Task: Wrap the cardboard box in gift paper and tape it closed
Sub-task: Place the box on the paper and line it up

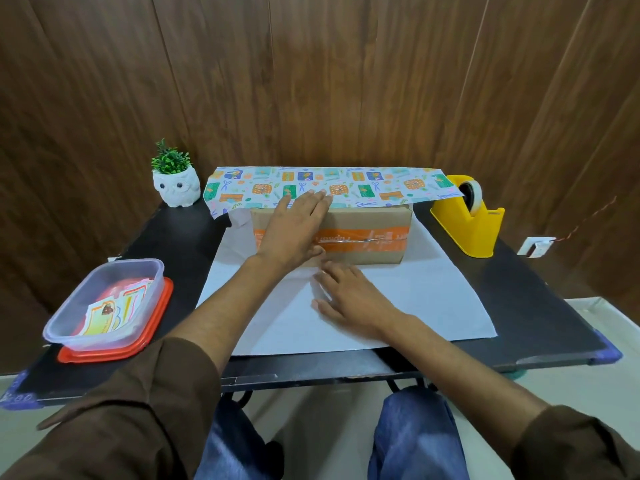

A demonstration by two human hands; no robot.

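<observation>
A brown cardboard box [367, 233] with orange tape lies on a sheet of gift paper [415, 306], white side up, on the black table. The paper's far edge is folded over the box's back, showing its colourful printed side [363, 185]. My left hand [294, 230] lies flat on the box top, fingertips touching the folded printed edge. Flat on the white paper just in front of the box, my right hand [349, 299] has its fingers spread.
A yellow tape dispenser [471, 220] stands at the right rear of the black table [540, 306]. A white owl pot with a small plant [176, 183] sits at the left rear. A clear plastic tub of cards [107, 303] rests on a red lid at the left.
</observation>
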